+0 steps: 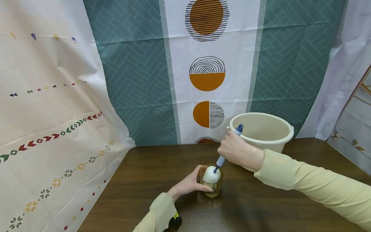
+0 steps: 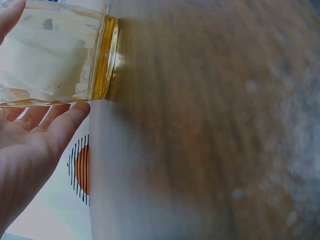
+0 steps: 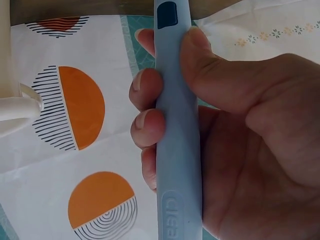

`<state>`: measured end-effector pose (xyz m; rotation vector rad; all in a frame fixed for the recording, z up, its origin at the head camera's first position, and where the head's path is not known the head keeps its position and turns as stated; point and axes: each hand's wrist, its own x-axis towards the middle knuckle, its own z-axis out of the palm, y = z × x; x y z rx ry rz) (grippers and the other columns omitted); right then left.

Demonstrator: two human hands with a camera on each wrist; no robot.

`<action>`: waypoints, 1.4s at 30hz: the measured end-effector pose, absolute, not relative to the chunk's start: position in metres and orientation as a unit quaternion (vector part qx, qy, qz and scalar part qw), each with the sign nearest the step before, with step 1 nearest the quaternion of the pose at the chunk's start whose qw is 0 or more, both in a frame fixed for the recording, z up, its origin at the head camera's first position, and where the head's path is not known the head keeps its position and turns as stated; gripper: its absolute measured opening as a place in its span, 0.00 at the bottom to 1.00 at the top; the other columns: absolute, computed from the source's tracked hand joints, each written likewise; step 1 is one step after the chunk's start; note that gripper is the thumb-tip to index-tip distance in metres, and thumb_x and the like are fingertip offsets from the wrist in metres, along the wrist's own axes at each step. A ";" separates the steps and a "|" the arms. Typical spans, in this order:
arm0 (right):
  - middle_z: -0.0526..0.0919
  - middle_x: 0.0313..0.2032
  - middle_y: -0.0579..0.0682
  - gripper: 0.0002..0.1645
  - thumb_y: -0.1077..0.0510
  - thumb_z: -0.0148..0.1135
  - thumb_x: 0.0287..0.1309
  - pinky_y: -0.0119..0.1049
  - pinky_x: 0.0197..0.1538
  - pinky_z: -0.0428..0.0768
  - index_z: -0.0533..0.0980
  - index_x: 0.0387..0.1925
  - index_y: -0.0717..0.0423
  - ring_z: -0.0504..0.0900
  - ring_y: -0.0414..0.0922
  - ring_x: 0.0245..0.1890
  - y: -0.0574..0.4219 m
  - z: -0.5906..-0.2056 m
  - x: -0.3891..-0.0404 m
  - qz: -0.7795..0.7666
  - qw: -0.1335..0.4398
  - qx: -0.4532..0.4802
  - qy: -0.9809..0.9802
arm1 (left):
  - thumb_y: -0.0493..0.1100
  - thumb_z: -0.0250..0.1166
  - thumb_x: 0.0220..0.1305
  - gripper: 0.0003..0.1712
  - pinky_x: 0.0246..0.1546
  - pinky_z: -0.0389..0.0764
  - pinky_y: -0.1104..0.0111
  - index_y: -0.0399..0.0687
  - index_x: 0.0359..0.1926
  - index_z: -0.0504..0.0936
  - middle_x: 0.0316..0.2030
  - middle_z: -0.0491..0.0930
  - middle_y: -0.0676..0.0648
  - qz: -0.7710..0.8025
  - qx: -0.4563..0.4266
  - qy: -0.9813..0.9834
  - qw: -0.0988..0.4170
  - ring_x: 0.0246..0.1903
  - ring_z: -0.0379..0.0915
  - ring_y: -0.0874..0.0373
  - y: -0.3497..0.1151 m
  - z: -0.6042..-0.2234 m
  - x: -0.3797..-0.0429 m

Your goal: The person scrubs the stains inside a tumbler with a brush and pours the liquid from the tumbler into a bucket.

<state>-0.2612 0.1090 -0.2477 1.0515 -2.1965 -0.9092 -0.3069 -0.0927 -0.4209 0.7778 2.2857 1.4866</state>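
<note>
An amber drinking glass [image 1: 214, 193] stands on the brown table, and my left hand [image 1: 189, 184] holds it from the left, thumb in front and fingers behind. In the left wrist view the fingers rest along the wall of the glass near its thick base. My right hand [image 1: 239, 150] grips the light blue handle of a sponge cup brush [image 1: 221, 161], which slants down to the left. Its white sponge head [image 1: 211, 175] sits inside the glass. Seen from the right wrist, the fingers and thumb wrap round the handle [image 3: 177, 125], below a dark blue patch.
Behind my right forearm stands a cream bucket [image 1: 269, 146] at the back of the table [image 1: 162, 161]. A small black object with a yellow mark [image 1: 175, 221] lies by my left sleeve. Patterned cloths [image 1: 139, 80] hang behind and at the sides.
</note>
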 end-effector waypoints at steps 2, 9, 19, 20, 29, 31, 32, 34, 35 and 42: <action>0.73 0.13 0.46 0.11 0.62 0.66 0.42 0.37 0.27 0.65 0.75 0.12 0.49 0.70 0.44 0.16 0.109 -0.247 -0.261 -0.337 0.276 0.388 -0.812 | 0.47 0.71 0.48 0.39 0.47 0.64 0.58 0.60 0.59 0.58 0.47 0.68 0.55 0.517 0.265 0.800 0.154 0.45 0.66 0.60 -0.093 -0.420 -0.307; 0.72 0.12 0.46 0.12 0.63 0.65 0.42 0.36 0.25 0.65 0.74 0.11 0.50 0.70 0.44 0.15 0.108 -0.245 -0.260 -0.340 0.293 0.381 -0.809 | 0.47 0.71 0.48 0.39 0.46 0.64 0.57 0.62 0.58 0.59 0.47 0.68 0.55 0.516 0.266 0.799 0.155 0.45 0.66 0.59 -0.092 -0.420 -0.307; 0.74 0.14 0.45 0.11 0.61 0.66 0.43 0.37 0.29 0.66 0.76 0.13 0.48 0.71 0.44 0.17 0.102 -0.243 -0.259 -0.343 0.266 0.360 -0.826 | 0.47 0.71 0.48 0.38 0.47 0.63 0.57 0.62 0.58 0.59 0.46 0.69 0.56 0.513 0.269 0.801 0.152 0.46 0.65 0.60 -0.093 -0.419 -0.307; 0.74 0.14 0.45 0.11 0.61 0.66 0.42 0.37 0.29 0.65 0.76 0.13 0.47 0.71 0.44 0.17 0.102 -0.243 -0.259 -0.344 0.266 0.359 -0.826 | 0.47 0.71 0.48 0.38 0.47 0.63 0.57 0.61 0.58 0.59 0.46 0.69 0.56 0.514 0.271 0.800 0.152 0.46 0.65 0.61 -0.093 -0.419 -0.308; 0.75 0.15 0.45 0.10 0.60 0.67 0.44 0.37 0.30 0.64 0.77 0.14 0.48 0.71 0.44 0.18 0.095 -0.240 -0.253 -0.368 0.252 0.353 -0.823 | 0.45 0.71 0.49 0.38 0.48 0.63 0.59 0.58 0.58 0.59 0.47 0.68 0.55 0.521 0.270 0.794 0.160 0.48 0.64 0.61 -0.092 -0.420 -0.306; 0.75 0.15 0.45 0.09 0.59 0.67 0.44 0.37 0.30 0.64 0.77 0.15 0.48 0.71 0.44 0.18 0.095 -0.239 -0.252 -0.377 0.246 0.349 -0.822 | 0.46 0.71 0.49 0.38 0.48 0.63 0.58 0.58 0.58 0.59 0.47 0.68 0.56 0.520 0.268 0.795 0.160 0.48 0.63 0.61 -0.092 -0.420 -0.306; 0.75 0.15 0.45 0.09 0.59 0.67 0.44 0.36 0.30 0.64 0.77 0.15 0.48 0.71 0.44 0.18 0.095 -0.239 -0.252 -0.380 0.243 0.347 -0.823 | 0.47 0.71 0.48 0.39 0.48 0.63 0.58 0.58 0.58 0.59 0.47 0.68 0.56 0.519 0.267 0.796 0.160 0.48 0.63 0.61 -0.092 -0.419 -0.306; 0.75 0.15 0.45 0.09 0.59 0.68 0.44 0.36 0.30 0.64 0.77 0.15 0.47 0.71 0.44 0.19 0.095 -0.237 -0.251 -0.381 0.238 0.345 -0.824 | 0.49 0.71 0.47 0.39 0.48 0.63 0.59 0.58 0.58 0.59 0.48 0.68 0.56 0.519 0.268 0.796 0.160 0.48 0.63 0.61 -0.092 -0.420 -0.306; 0.75 0.15 0.45 0.09 0.59 0.68 0.44 0.36 0.30 0.64 0.77 0.15 0.47 0.71 0.44 0.18 0.096 -0.237 -0.251 -0.382 0.236 0.344 -0.825 | 0.49 0.72 0.47 0.40 0.48 0.64 0.59 0.58 0.58 0.59 0.48 0.68 0.56 0.519 0.269 0.795 0.159 0.48 0.63 0.61 -0.092 -0.420 -0.306; 0.75 0.16 0.45 0.10 0.59 0.68 0.44 0.36 0.30 0.64 0.76 0.15 0.47 0.72 0.44 0.18 0.097 -0.233 -0.250 -0.381 0.236 0.354 -0.821 | 0.50 0.71 0.47 0.40 0.48 0.64 0.59 0.59 0.58 0.59 0.48 0.67 0.56 0.516 0.268 0.798 0.159 0.48 0.63 0.60 -0.093 -0.419 -0.306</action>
